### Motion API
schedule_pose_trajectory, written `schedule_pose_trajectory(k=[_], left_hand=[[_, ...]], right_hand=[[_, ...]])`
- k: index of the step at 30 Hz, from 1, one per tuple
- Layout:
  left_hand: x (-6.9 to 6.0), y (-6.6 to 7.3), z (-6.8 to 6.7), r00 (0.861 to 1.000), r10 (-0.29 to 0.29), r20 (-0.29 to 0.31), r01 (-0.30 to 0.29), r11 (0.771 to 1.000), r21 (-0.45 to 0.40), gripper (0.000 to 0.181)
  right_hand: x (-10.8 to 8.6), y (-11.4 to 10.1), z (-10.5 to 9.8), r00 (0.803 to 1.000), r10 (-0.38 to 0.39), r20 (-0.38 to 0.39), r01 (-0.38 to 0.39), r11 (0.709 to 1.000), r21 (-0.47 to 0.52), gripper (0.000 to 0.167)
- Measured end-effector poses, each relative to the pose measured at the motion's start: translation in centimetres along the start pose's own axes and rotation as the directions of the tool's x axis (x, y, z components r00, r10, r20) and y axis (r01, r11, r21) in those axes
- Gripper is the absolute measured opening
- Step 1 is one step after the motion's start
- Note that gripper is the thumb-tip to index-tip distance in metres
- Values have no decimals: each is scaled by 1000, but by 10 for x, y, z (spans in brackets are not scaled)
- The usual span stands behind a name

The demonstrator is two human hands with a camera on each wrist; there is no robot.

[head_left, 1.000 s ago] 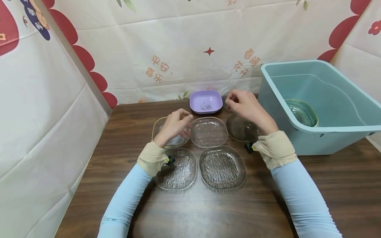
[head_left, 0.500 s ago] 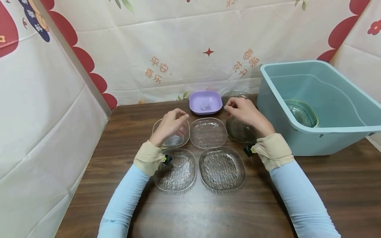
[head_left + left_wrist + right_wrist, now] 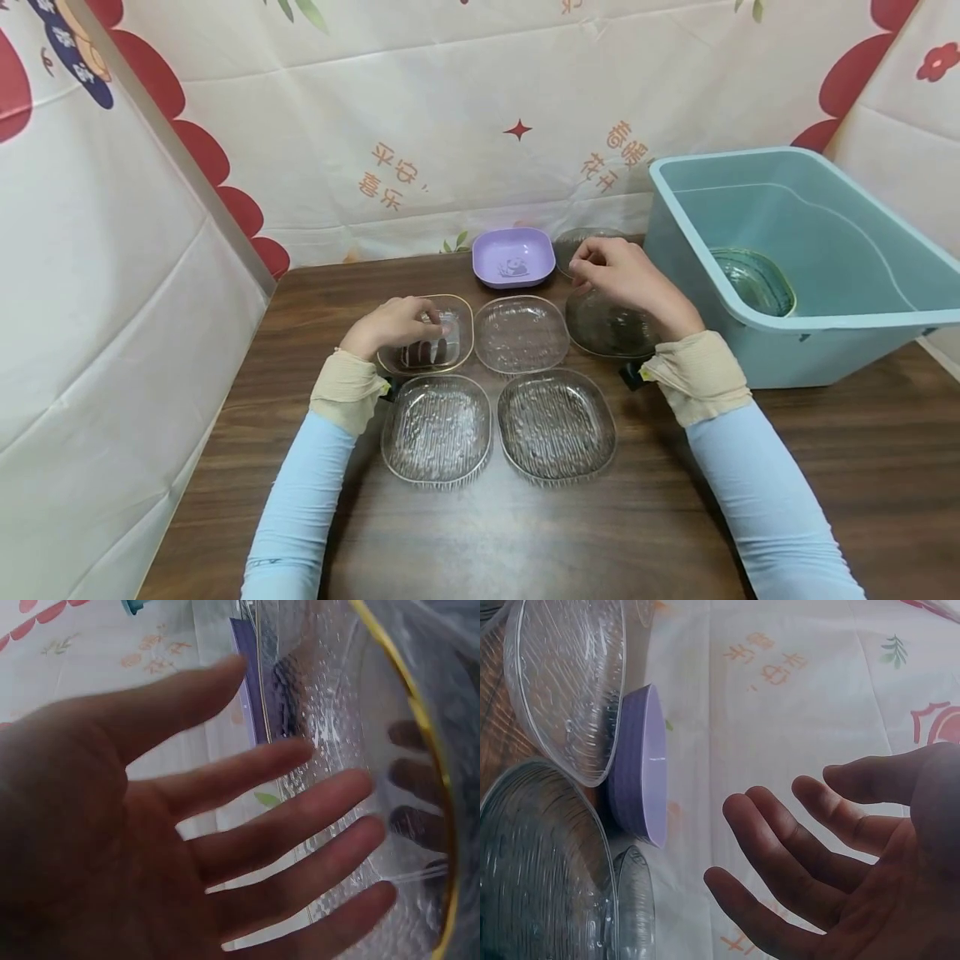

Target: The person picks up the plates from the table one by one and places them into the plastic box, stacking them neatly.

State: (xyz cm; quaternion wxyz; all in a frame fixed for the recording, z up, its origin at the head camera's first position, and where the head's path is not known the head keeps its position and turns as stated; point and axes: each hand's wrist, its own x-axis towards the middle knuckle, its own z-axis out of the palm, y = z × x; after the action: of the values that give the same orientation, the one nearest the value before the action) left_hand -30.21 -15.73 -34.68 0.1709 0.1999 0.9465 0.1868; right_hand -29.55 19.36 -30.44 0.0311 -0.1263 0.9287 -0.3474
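My left hand (image 3: 397,323) hovers over a clear gold-rimmed dish (image 3: 459,333) at the left of the group. In the left wrist view its fingers spread loosely, holding nothing, and the dish's glossy surface (image 3: 405,825) mirrors the fingertips. My right hand (image 3: 630,279) hangs over a smoky dark dish (image 3: 609,329), its fingers loosely bent around nothing in the right wrist view. Between the hands lies a clear ribbed dish (image 3: 522,335). Behind it sits a purple dish (image 3: 513,257) with a panda print. Another dark dish (image 3: 572,243) is partly hidden behind my right hand.
Two ribbed clear dishes, one at left (image 3: 437,429) and one at right (image 3: 557,425), lie in front. A blue-green bin (image 3: 735,350) stands at right with a green glassy dish (image 3: 753,282) inside. A printed cloth (image 3: 450,100) hangs behind the wooden table (image 3: 480,550).
My left hand has moved left and slightly nearer, uncovering more of the gold-rimmed dish. My right hand has dropped slightly, staying above the dark dishes. The dishes have not been moved.
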Motion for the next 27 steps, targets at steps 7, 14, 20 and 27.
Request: schedule_pose_trajectory(k=[7,14,20,27], left_hand=[[1,-2,1,996,29,87,-27,999,-22,30],[-1,3,3,976,45,212,-21,993,-113,37],[3,5,5,957,75,280,-39,991,-130,26],[3,7,7,944,78,322,-30,988,-154,23]], right_hand=[[1,1,-1,1000,8,8,-8,1000,6,23],[3,4,4,1000,12,23,-12,1000,-6,23],[4,5,4,1000,2,27,-1,1000,-16,23],[2,4,2,1000,-4,29,5,1000,-11,23]])
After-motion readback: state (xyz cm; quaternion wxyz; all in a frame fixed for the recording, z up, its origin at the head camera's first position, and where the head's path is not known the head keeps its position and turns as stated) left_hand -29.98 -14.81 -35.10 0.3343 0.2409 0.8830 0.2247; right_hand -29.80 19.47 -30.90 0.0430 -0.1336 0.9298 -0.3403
